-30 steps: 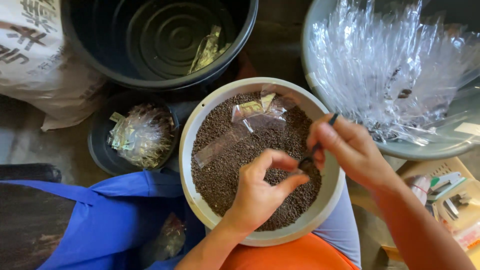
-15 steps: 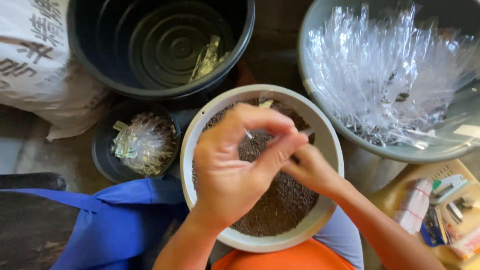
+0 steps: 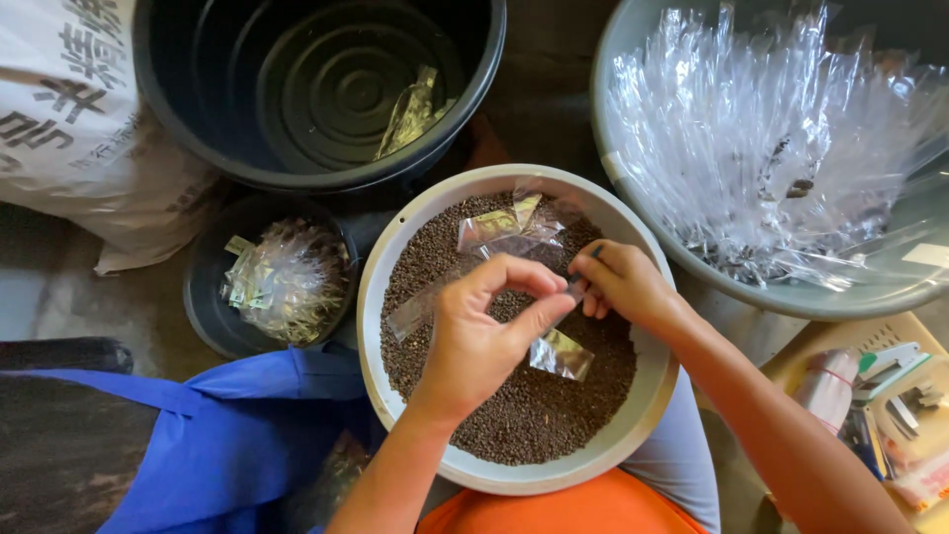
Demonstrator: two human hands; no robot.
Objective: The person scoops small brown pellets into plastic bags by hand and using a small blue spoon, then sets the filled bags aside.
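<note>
I see the floor [image 3: 59, 297] carrying everything here. Largest is the grey tub [image 3: 633, 198] at the top right, heaped with clear bags [image 3: 771, 138]. At the top left stands a black bucket [image 3: 247, 168] with a few shiny packets [image 3: 410, 109] lying at its bottom. A white printed sack [image 3: 69, 109] leans against the bucket's left side.

In the middle, on my lap, sits the white bowl [image 3: 381, 257], filled with small brown seeds [image 3: 534, 415]. Left of it, touching its rim or nearly so, is a small black pot [image 3: 203, 307] holding a bundle of filled packets [image 3: 287, 282]. A blue cloth [image 3: 208, 435] covers the lower left. At the lower right corner a tan basket [image 3: 840, 346] holds a stapler [image 3: 890, 358] and odds I cannot make out.

Over the bowl's centre my left hand [image 3: 474, 346] has its fingers [image 3: 519, 272] curled narrow, thumb and forefinger pinching the top of a small clear bag [image 3: 560, 354], which hangs just above the seeds. My right hand [image 3: 623, 282] meets it from the right, fingers closed tight on a thin dark tool at the bag's mouth; what the tool is I cannot tell. More empty little bags [image 3: 504, 229] lie on the seeds near the bowl's far edge.
</note>
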